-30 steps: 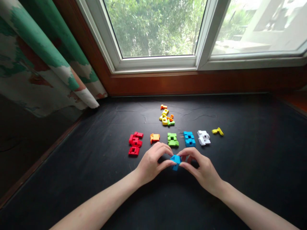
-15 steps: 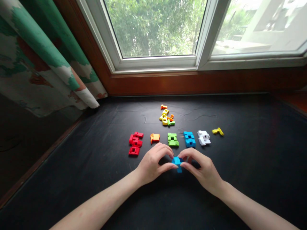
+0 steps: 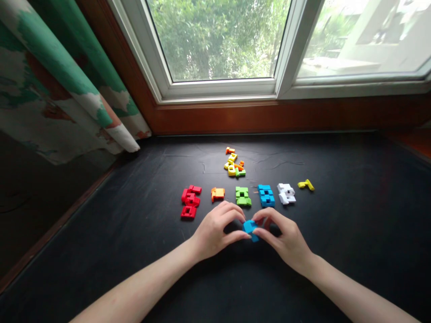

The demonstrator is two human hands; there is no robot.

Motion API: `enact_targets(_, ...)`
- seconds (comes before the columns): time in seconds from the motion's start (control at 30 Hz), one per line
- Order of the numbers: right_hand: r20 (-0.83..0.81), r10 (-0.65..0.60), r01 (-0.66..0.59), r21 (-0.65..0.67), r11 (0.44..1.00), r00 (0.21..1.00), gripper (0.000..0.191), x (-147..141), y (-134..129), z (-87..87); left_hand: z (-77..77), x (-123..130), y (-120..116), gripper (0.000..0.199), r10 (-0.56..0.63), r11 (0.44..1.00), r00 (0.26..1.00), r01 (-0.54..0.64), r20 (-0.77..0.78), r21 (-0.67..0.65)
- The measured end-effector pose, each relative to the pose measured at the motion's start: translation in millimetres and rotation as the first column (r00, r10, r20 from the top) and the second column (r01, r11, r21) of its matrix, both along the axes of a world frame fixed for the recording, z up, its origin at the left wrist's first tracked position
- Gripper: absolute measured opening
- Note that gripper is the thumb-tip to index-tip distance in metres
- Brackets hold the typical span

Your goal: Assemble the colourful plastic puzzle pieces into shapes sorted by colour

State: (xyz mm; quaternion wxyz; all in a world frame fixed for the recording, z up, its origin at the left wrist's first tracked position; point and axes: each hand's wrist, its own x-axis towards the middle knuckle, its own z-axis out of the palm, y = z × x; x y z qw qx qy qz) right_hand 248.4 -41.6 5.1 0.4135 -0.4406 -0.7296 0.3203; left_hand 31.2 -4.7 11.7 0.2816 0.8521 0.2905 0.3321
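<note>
My left hand and my right hand meet over the black mat, with their fingertips pinching a bright blue plastic puzzle piece between them. The fingers hide part of that piece. Just beyond my hands lies a row of blocky pieces: red, orange, green, blue, white and a small yellow one. The green and blue groups are nearest my fingers, without touching them. Farther back sits a small heap of yellow, orange and green pieces.
The black mat covers a window ledge and shows creases. A wooden sill and white window frame stand behind it. A green-and-white patterned curtain hangs at the left, past the ledge's left edge.
The bright blue piece has turned between my fingers and now looks flatter, with its lower part shifted right. My hands and the pieces on the mat have barely moved.
</note>
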Motion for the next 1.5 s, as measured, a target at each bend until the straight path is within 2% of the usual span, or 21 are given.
enact_targets(0.33,-0.024,0.015,-0.016,-0.030,0.999,1.000,0.008,-1.2,0.3,2.9,0.8,-0.5,-2.3,0.015,0.082,0.996,0.997,-0.082,-0.005,-0.027)
enact_targets(0.63,-0.039,0.025,-0.026,-0.022,0.999,0.999,0.017,-3.4,0.4,0.5,0.2,0.9,-2.3,0.015,0.155,0.988,0.988,-0.155,0.016,-0.003)
enact_targets(0.97,-0.028,-0.015,0.016,0.017,1.000,0.999,0.008,-2.9,0.1,-0.6,-1.9,0.1,-1.6,0.016,0.151,0.988,0.988,-0.150,0.018,-0.033)
enact_targets(1.5,-0.044,-0.022,0.025,0.059,0.998,0.999,0.009,-2.9,-0.6,2.0,-2.1,0.1,-1.1,0.017,0.139,0.989,0.990,-0.139,-0.005,-0.056)
